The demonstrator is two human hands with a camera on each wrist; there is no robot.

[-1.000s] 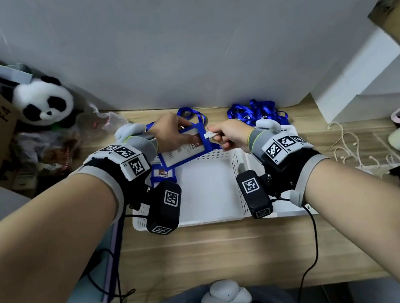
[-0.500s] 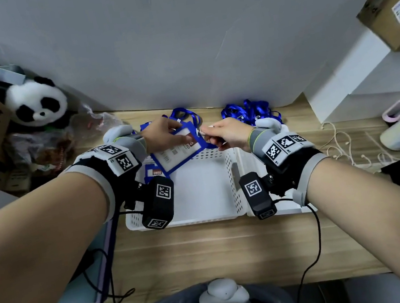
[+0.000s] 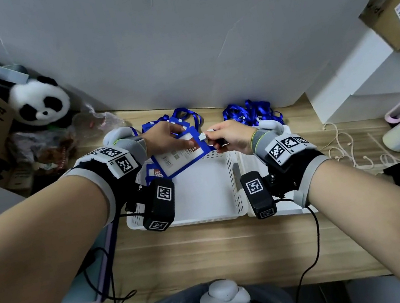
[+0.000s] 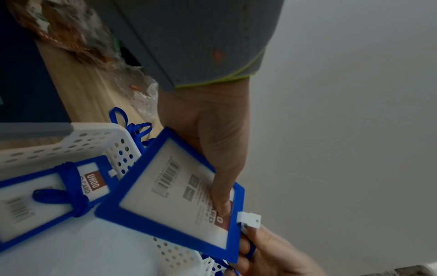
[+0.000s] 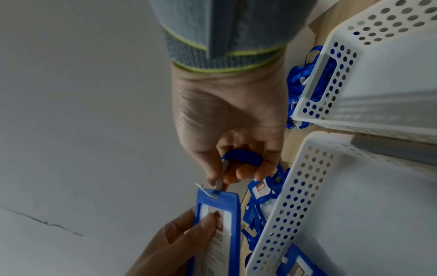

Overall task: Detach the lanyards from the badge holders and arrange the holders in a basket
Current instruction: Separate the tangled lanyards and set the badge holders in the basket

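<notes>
My left hand (image 3: pixel 178 139) grips a blue badge holder (image 3: pixel 181 154) above the white basket (image 3: pixel 202 203), with the thumb pressed on its card face (image 4: pixel 175 194). At the holder's top edge, my right hand (image 3: pixel 211 138) pinches the metal lanyard clip (image 5: pixel 221 175) next to the white tab (image 4: pixel 248 220). The blue lanyard (image 5: pixel 243 156) loops through the right hand's curled fingers. A second holder (image 4: pixel 47 192) with a lanyard across it lies in the basket's left end.
A second white basket (image 5: pixel 378 65) stands to the right of the first. Loose blue lanyards (image 3: pixel 248 114) are piled by the wall, with more holders (image 3: pixel 177 119) behind my left hand. A toy panda (image 3: pixel 39 101) and boxes sit at the left, bottles and cords at the right.
The held holder has tilted, its clip end now raised toward the right hand. Both hands have kept their hold and stayed over the basket's far edge.
</notes>
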